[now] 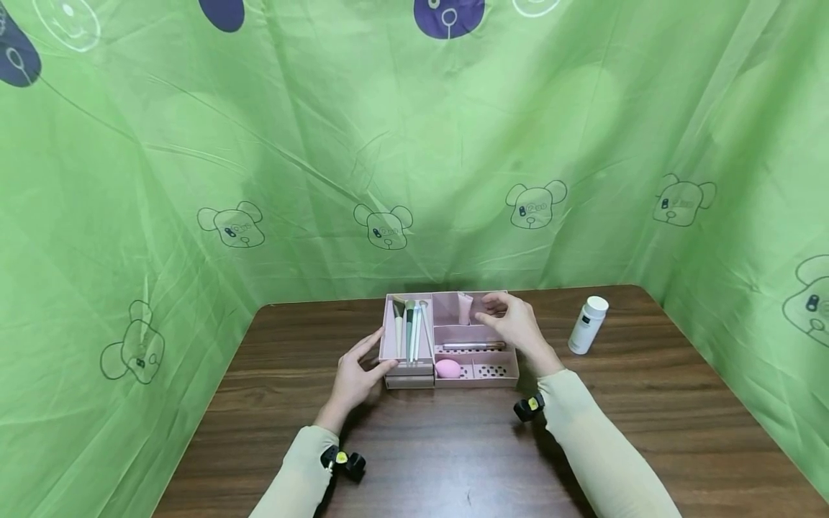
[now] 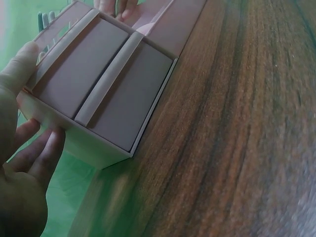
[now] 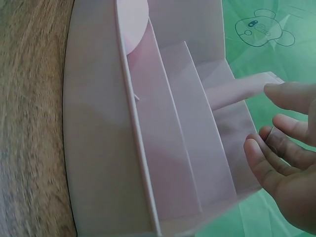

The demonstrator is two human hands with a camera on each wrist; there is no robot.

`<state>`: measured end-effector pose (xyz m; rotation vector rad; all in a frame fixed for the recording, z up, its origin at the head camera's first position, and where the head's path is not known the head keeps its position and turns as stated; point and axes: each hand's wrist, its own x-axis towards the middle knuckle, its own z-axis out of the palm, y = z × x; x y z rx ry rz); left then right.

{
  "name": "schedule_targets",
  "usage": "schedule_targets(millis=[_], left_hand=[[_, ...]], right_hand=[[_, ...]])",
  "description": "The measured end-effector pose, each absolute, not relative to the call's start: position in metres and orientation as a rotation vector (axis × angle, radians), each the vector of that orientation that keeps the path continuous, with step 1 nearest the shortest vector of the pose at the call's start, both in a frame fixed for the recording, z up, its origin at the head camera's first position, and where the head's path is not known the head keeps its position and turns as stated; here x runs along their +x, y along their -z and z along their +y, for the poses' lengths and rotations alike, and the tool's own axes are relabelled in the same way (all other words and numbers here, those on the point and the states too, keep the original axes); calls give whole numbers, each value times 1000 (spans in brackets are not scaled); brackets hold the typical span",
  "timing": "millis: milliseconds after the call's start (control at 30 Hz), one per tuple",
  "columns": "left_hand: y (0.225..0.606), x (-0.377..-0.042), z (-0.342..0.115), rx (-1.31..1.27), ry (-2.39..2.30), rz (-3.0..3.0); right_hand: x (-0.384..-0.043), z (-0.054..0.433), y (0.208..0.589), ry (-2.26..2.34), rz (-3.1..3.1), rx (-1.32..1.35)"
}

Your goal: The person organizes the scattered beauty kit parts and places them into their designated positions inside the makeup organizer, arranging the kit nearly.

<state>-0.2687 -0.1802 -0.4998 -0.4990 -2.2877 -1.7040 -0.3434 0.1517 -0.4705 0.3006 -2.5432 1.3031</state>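
Note:
A pink desk organizer point(image 1: 477, 383) stands on the wooden table. My left hand point(image 1: 352, 378) touches its left front corner, the thumb at the front and the other fingers along the side. In the left wrist view, two drawers point(image 2: 81, 71) face front. A pale pink tube point(image 1: 465, 309) stands in the back right compartment, leaning. My right hand point(image 1: 514, 325) hovers by it with loosely bent fingers. In the right wrist view, the thumb overlaps the tube's end point(image 3: 242, 91); contact is unclear. Makeup brushes point(image 1: 409, 331) lie on the left top. A slim pen-like stick point(image 1: 473, 346) and a pink makeup sponge point(image 1: 447, 369) fill other compartments.
A white bottle point(image 1: 587, 325) with a white cap stands to the right of the organizer. Green cloth point(image 1: 388, 144) with bear drawings hangs behind and on both sides of the dark wooden table point(image 1: 447, 460).

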Motion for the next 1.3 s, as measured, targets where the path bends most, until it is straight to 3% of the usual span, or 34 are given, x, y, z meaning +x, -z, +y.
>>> schedule_targets(millis=[1133,1300], left_hand=[[504,-271,-181,-501,1740,-2270],[523,-281,-183,-474,1723,-2262]], right_hand=[[-329,202,445,-1150,-2449,171],[-325,210,438,-1091,-2391,156]])
